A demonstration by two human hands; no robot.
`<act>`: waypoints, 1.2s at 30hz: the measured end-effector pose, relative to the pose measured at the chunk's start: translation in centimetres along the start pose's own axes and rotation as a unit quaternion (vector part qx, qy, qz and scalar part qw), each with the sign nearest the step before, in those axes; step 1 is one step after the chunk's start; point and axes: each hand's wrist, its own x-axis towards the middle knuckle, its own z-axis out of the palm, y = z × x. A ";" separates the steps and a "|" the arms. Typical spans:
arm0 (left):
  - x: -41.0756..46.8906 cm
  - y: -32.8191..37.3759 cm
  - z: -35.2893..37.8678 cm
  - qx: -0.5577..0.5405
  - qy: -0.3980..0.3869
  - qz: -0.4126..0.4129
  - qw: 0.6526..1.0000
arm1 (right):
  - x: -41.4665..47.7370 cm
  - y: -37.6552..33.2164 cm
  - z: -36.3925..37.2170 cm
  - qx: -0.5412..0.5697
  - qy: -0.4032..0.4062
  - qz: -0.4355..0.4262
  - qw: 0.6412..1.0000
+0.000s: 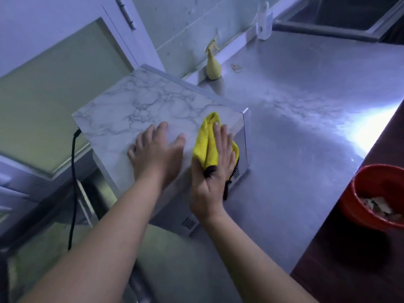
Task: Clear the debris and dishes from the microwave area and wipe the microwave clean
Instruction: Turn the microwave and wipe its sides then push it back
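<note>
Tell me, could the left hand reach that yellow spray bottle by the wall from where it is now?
Probably yes, with a stretch. The left hand lies flat on the microwave top, and the spray bottle stands beyond the microwave's far corner on the counter. Nothing stands between them.

The microwave (140, 106) stands at the left of the table (306, 127). On its top lie the left hand (157, 154) and, right of it, the right hand (216, 171) over the cloth (206, 145). The spray bottle (213, 64) stands farther back, the bucket (358, 193) near right.
</note>
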 end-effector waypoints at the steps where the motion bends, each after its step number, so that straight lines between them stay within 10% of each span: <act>1: 0.0 0.0 0.0 0.002 0.000 -0.001 1.000 | -1.3 0.5 0.8 -0.038 -0.006 0.001 0.999; 6: -0.1 -0.1 0.2 0.000 0.001 -0.005 1.000 | -1.5 8.0 0.0 0.047 0.061 0.169 0.983; 13: 0.0 -0.2 0.2 -0.004 0.000 -0.007 1.000 | 5.0 17.3 -4.7 0.210 0.080 0.535 0.814; 17: -0.1 -0.1 -0.1 -0.014 -0.005 -0.011 1.000 | 5.0 12.5 -5.7 0.170 0.070 0.469 0.864; 21: -0.1 0.0 -0.3 -0.035 -0.012 -0.023 0.999 | 0.7 4.6 -5.6 0.097 0.005 0.086 0.991; 25: 0.5 -0.3 -1.0 -0.059 -0.029 -0.021 0.998 | -3.1 0.5 -1.4 -0.016 -0.122 -0.098 0.987; 32: 0.2 -0.3 -0.9 -0.138 0.029 -0.036 0.989 | -7.8 7.4 1.6 -0.083 -0.046 -0.050 0.994; 36: 0.0 -0.3 -0.9 -0.140 0.028 -0.033 0.989 | -8.0 11.8 -0.1 0.094 0.041 0.357 0.928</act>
